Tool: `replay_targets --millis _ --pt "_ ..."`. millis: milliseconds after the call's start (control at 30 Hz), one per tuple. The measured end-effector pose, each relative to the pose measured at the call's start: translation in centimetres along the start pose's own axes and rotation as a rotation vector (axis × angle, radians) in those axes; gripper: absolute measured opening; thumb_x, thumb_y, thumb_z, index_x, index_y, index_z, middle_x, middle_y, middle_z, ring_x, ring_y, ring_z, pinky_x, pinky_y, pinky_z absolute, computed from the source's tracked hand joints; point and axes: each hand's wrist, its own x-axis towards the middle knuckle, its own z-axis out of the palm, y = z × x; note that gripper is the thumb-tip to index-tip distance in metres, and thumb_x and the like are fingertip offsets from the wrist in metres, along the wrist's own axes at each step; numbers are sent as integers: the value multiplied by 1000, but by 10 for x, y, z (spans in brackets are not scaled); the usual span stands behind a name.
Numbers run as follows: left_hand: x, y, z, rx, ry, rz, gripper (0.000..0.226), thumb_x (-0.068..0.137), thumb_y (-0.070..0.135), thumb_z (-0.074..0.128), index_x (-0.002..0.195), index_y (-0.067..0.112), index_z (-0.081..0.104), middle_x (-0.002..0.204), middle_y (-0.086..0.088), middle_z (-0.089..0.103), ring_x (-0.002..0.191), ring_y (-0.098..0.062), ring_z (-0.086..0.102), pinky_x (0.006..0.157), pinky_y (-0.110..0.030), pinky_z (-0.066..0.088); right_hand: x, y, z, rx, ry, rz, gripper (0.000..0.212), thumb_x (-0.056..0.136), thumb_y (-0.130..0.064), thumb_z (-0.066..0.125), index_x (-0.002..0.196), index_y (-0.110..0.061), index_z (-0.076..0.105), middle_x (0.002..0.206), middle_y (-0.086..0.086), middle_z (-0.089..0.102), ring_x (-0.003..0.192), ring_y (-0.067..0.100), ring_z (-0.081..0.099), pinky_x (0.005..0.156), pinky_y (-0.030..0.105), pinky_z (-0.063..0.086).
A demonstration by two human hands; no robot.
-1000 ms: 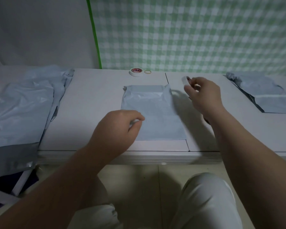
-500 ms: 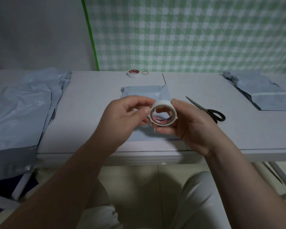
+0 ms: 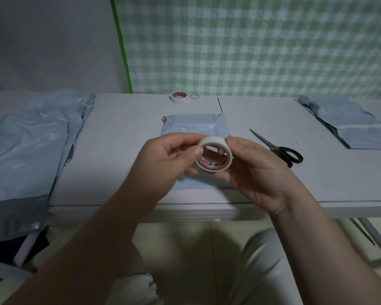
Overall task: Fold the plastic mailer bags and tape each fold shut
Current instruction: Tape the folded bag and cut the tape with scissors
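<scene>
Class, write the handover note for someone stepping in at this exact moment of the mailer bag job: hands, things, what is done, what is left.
Right hand holds the tape roll above the table; left hand pinches its rim, thumb on the edge.
Folded mailer bag lies flat on the table under the hands, no tape visible on it.
Scissors lie to its right, spare tape roll at the back.
Stack of bags left, another pile right.
Left: pull tape, cut it, seal the fold, continue.

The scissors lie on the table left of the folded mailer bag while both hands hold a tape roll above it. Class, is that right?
Not quite. The head view shows the scissors right of the folded mailer bag, not left. Both hands, left hand and right hand, do hold the tape roll above it.
</scene>
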Motion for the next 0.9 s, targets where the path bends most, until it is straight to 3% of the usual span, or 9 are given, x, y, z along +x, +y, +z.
replay_targets --millis 100,267,333,400,533,600,700,833,900 --pt "-1 -1 -1 -136 61 -36 23 86 0 57 100 16 68 90 2 74 81 -11 69 66 -23 57 0 4 3 108 -16 16 28 81 -21 54 94 -3 71 101 15 67 96 26 65 75 39 58" --pt "-3 -1 -6 78 70 52 21 85 8 65 97 25 71 92 2 74 80 -15 67 70 -25 56 2 5 5 -23 55 132 35 78 -31 59 101 -7 68 97 9 68 96 24 67 63 34 59" --pt "-3 1 -6 165 22 84 20 81 14 66 93 29 71 91 8 73 81 -12 67 73 -18 53 2 4 6 -121 63 143 19 75 -31 66 79 -12 70 87 9 66 86 19 68 60 31 57" --pt "-3 1 -5 248 -26 122 20 78 17 65 91 31 70 89 9 72 82 -15 66 74 -18 52 2 3 7 -202 59 150 19 74 -27 70 59 -15 65 80 8 65 77 14 68 60 29 57" --pt "-3 0 -3 238 -22 101 24 73 20 68 89 37 69 86 5 70 72 -10 61 72 -19 51 5 3 8 -219 80 141 26 70 -22 68 84 0 66 73 5 64 74 14 65 66 27 57" --pt "-2 -3 -4 198 7 75 25 69 22 71 87 39 69 85 6 70 70 -3 57 71 -16 50 6 4 10 -154 98 113 22 71 -19 63 81 1 66 70 5 64 76 14 66 67 27 56" --pt "-2 -6 -6 175 0 60 21 69 19 71 83 35 72 86 4 72 75 -10 63 75 -23 53 6 5 13 -12 108 94 19 69 -13 67 80 2 63 67 6 62 75 15 69 64 27 58" --pt "-3 -7 -9 166 0 66 20 71 17 70 86 30 72 87 1 72 78 -15 65 76 -23 53 6 5 12 -41 88 106 13 72 -14 63 75 -3 69 67 6 62 71 18 67 66 31 59" --pt "-3 -7 -10 182 2 77 20 71 17 70 86 31 71 86 4 72 77 -13 63 75 -20 52 6 3 11 -74 89 127 22 71 -17 60 81 0 70 65 7 59 70 19 67 63 31 58"
